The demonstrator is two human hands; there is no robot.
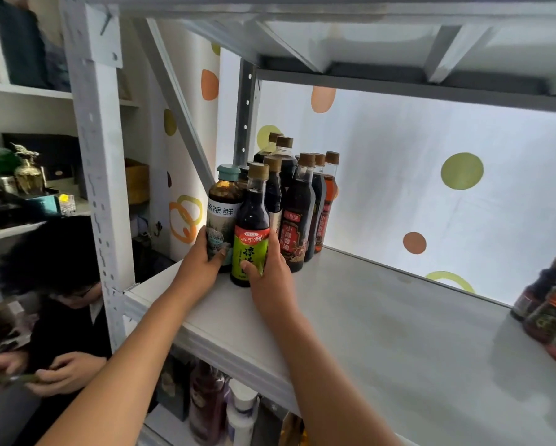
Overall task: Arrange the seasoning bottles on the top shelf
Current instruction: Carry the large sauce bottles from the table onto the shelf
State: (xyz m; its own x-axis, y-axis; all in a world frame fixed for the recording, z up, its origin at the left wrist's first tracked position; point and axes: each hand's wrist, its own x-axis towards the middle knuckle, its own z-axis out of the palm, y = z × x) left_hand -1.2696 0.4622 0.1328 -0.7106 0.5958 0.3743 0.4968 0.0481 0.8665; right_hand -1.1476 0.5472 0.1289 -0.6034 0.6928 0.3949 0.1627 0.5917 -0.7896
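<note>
Head view, the only one. Step in hand, judged from the layout: the person is closing up the front row of the bottle cluster at the left end of the white top shelf (350, 317), seating two bottles side by side. The left hand (202, 265) wraps the lower part of the brown glass bottle with a teal cap and a white pictorial label (222, 207); its fingers (220, 252) are curled round the front of the label, thumb side toward the shelf post. The right hand (270, 278) grips the dark vinegar bottle with a green-and-red label and a tan cap (252, 226); the thumb lies across the green label, and the other fingers pass behind the bottle and cannot be seen. Both hands are clenched round their bottles, not released. Both bottles stand upright, apparently on the shelf board, touching or just beside each other between the two hands. Directly beyond the fingertips stands the group of dark tan-capped bottles (297, 201), packed close. Well apart from the fingers, at the far right of the shelf, sits a blurred cluster of dark jars (550, 304), not yet gathered. Next move likely calls for letting go without tipping either bottle, then reaching right for the jars.
</note>
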